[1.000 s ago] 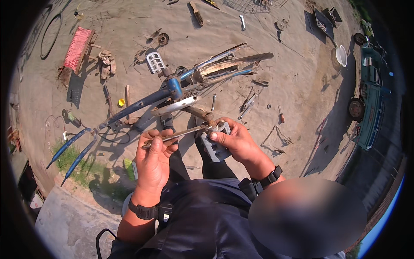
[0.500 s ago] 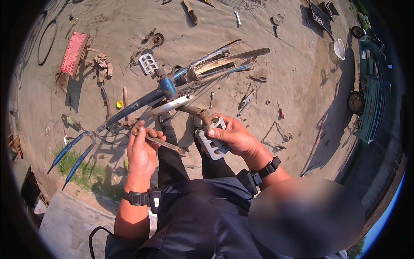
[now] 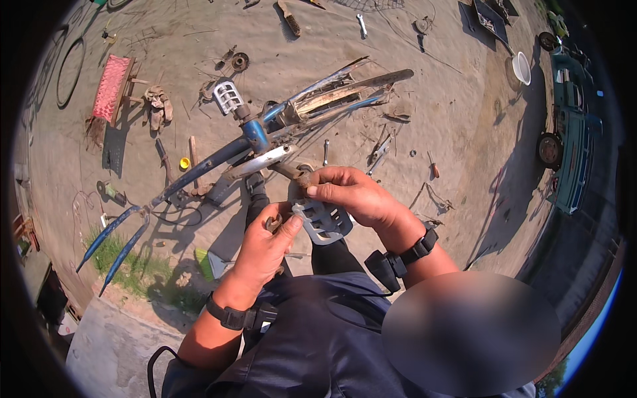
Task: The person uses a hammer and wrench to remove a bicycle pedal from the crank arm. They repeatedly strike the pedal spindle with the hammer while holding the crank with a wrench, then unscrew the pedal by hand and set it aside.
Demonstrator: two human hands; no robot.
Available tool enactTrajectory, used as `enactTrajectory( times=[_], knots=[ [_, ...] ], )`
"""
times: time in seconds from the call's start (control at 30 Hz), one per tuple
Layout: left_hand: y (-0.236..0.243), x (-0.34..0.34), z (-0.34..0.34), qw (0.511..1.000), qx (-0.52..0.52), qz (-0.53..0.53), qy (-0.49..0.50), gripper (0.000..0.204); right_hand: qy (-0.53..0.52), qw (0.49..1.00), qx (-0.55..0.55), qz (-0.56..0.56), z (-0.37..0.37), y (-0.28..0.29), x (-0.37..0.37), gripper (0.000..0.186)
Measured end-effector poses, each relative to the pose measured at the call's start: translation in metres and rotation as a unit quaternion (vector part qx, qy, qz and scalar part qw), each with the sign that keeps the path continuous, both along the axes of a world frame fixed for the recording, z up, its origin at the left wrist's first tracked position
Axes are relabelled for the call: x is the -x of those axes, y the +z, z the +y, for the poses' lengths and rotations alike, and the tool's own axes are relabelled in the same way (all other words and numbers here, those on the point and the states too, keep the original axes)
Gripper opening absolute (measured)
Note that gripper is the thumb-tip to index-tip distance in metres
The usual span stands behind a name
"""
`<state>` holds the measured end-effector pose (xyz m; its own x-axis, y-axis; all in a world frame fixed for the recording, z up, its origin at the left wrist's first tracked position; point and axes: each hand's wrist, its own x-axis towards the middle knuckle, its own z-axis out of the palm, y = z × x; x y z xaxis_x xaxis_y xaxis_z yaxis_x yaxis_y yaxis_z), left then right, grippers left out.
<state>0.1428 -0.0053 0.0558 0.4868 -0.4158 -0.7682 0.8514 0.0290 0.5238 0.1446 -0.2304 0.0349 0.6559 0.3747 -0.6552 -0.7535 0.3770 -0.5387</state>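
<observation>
A blue bicycle frame [image 3: 225,154] lies across the ground in front of me, with a white chain guard [image 3: 262,162] and a rusty crank arm [image 3: 288,170]. At the near end of the crank is a grey pedal [image 3: 326,225]. My left hand [image 3: 264,247] is closed around a rusty wrench [image 3: 273,223], most of it hidden by the fingers, and its thumb rests against the pedal's left edge. My right hand [image 3: 355,194] is closed, its thumb and fingers pinching the crank's end where the pedal joins. A second grey pedal [image 3: 228,98] sticks up on the far side.
A red woven stool [image 3: 109,91] and gloves [image 3: 158,108] are at the left. Near the frame lie a hammer [image 3: 195,166], a yellow cap [image 3: 184,162], a small wrench [image 3: 326,152] and a screwdriver [image 3: 434,166]. A green cart [image 3: 572,146] and white basin [image 3: 521,68] are at the right.
My left hand has moved right with the wrench, up to the pedal. My right hand has slid from the pedal body to the crank's end. The pedal has turned slightly.
</observation>
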Motion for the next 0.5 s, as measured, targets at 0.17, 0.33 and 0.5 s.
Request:
enactTrajectory(
  times=[0.17, 0.33, 0.5],
  knots=[
    [-0.006, 0.004, -0.005, 0.998, 0.03, 0.03, -0.051, 0.021, -0.006, 1.0, -0.017, 0.0, 0.0, -0.003, -0.003, 0.015],
    [-0.016, 0.009, -0.005, 0.997, 0.038, 0.011, -0.064, 0.023, -0.016, 0.998, 0.063, 0.006, 0.006, 0.005, -0.004, 0.015],
    [-0.021, 0.008, -0.006, 0.997, 0.036, 0.036, -0.063, 0.025, 0.032, 0.975, 0.221, -0.002, 0.018, 0.023, -0.009, 0.016]
  ],
)
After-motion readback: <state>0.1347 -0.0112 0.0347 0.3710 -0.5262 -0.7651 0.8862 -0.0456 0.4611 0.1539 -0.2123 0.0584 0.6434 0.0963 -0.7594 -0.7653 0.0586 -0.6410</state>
